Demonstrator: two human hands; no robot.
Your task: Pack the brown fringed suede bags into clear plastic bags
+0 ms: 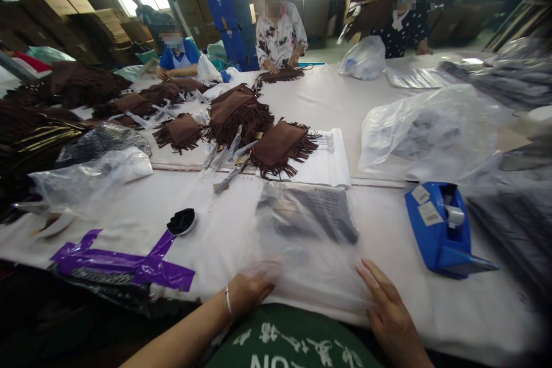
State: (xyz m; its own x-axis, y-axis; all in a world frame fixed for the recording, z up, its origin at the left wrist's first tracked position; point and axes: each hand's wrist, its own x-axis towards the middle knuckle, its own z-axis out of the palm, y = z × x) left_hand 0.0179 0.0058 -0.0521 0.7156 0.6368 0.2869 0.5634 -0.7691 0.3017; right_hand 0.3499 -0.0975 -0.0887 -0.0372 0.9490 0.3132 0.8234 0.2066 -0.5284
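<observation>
A clear plastic bag (310,267) lies flat in front of me with a dark grey folded item (330,213) inside its far end. My left hand (254,287) is at the bag's near left corner; its fingers are smeared by motion, so their grip cannot be made out. Along the bag's right edge rests my right hand (386,302), fingers stretched out and apart. Just beyond the bag, a brown fringed pouch (278,144) with a tag lies partly on a stack of white plastic sleeves (330,158).
A blue tape dispenser (435,230) stands to the right, near a large filled plastic bag (431,132). Purple tape (125,264) and a small round dish (181,222) lie left. Brown fringed pieces (237,112) are heaped beyond. Several people work across the table (319,98).
</observation>
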